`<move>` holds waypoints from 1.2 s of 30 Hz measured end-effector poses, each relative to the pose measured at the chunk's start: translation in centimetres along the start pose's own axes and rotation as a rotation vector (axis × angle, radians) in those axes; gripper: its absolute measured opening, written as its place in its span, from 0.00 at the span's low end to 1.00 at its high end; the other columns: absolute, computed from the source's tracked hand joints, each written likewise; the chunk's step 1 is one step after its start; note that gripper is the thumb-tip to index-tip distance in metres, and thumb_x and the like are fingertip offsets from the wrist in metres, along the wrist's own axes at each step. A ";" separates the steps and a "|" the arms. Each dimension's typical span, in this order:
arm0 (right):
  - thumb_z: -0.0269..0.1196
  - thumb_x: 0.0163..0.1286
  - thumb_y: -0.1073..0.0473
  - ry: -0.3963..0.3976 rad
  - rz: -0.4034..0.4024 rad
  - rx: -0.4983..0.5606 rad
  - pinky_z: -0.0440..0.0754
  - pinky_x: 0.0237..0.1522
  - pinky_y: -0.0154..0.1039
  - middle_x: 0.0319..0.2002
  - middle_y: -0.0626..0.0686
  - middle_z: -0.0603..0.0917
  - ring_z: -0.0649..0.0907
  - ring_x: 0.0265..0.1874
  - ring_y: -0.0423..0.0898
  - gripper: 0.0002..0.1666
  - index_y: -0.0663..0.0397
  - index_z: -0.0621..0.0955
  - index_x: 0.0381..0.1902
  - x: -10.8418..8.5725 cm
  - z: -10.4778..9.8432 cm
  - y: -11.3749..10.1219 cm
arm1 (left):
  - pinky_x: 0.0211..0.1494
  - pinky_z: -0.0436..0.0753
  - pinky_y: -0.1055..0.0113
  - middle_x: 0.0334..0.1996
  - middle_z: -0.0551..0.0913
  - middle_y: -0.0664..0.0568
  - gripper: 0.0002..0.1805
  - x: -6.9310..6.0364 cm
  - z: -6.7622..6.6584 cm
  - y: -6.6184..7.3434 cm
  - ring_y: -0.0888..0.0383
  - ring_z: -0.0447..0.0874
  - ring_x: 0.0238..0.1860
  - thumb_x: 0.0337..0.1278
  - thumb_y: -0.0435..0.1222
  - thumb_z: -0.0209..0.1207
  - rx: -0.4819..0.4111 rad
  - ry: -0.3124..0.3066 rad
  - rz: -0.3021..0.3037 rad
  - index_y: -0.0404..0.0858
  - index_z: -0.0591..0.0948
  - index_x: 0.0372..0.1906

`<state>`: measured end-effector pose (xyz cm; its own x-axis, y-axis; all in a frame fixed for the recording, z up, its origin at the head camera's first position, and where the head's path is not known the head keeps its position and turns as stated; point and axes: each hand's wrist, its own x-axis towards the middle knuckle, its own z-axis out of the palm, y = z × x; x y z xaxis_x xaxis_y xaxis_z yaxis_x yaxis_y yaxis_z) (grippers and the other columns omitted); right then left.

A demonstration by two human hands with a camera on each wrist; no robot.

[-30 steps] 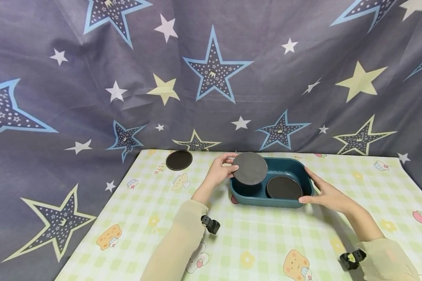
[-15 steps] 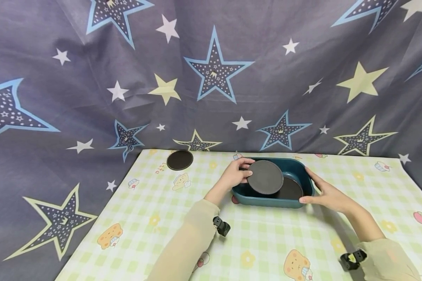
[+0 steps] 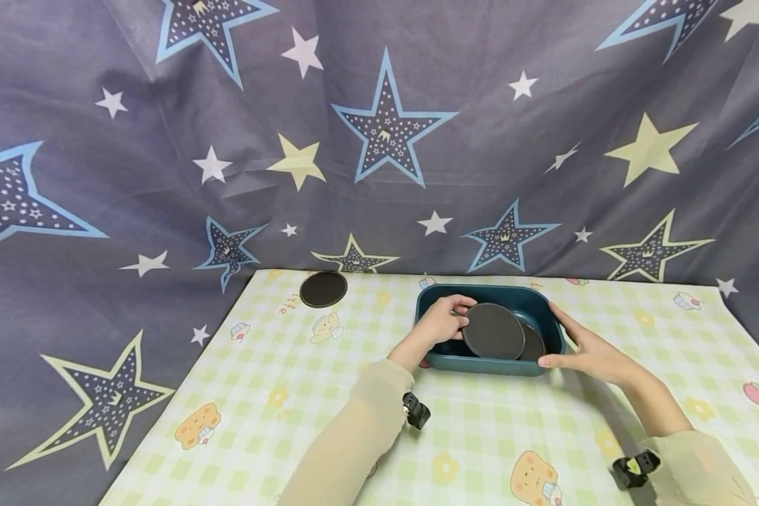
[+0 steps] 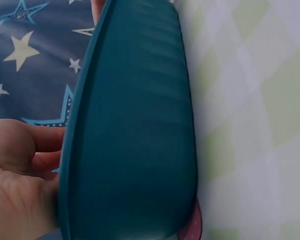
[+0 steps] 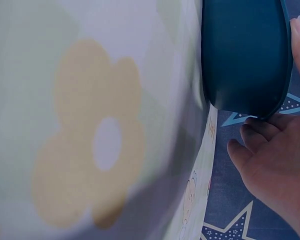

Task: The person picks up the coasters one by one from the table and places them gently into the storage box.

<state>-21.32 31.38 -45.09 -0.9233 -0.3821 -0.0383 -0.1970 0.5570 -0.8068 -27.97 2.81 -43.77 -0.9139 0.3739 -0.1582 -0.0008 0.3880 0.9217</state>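
Note:
My left hand (image 3: 441, 323) pinches the left edge of a thin, dark round coaster (image 3: 495, 332) inside a teal oblong plastic bin (image 3: 468, 365). Under it, partly covered, another dark round coaster (image 3: 534, 346) lies in the bin's right part. In the left wrist view, the teal bin (image 4: 130, 125) hides the held coaster, and the fingers of my left hand (image 4: 20, 175) reach behind its rim. My right hand (image 3: 585, 349) holds the bin's right end, thumb at the near corner and fingers along the far side. The right wrist view shows my right hand (image 5: 275, 155) with fingers at the bin's rim.
A third dark round coaster (image 3: 323, 289) lies flat at the table's back left. The bin stands on a green-and-white checked tablecloth (image 3: 240, 393) with cartoon prints. Behind the table hangs a dark curtain (image 3: 379, 211) with stars.
My left hand has carried its coaster rightward and down, from above the bin's left end to inside the bin, over the other coaster. The right hand and the bin have stayed nearly still.

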 end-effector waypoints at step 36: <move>0.68 0.66 0.56 -0.026 0.030 -0.001 0.47 0.65 0.81 0.79 0.68 0.35 0.41 0.75 0.76 0.64 0.50 0.35 0.81 0.1 0.0 0.0 | 0.83 0.56 0.59 0.81 0.51 0.50 0.38 -0.3 2.1 0.8 0.54 0.49 0.81 0.77 0.55 0.42 0.411 -0.356 0.032 0.41 0.49 0.80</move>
<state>-21.38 31.36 -45.04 -0.9198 -0.3846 -0.0777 -0.1699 0.5690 -0.8046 -26.83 4.79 -43.72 -0.7169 0.6255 -0.3078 0.2489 0.6421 0.7251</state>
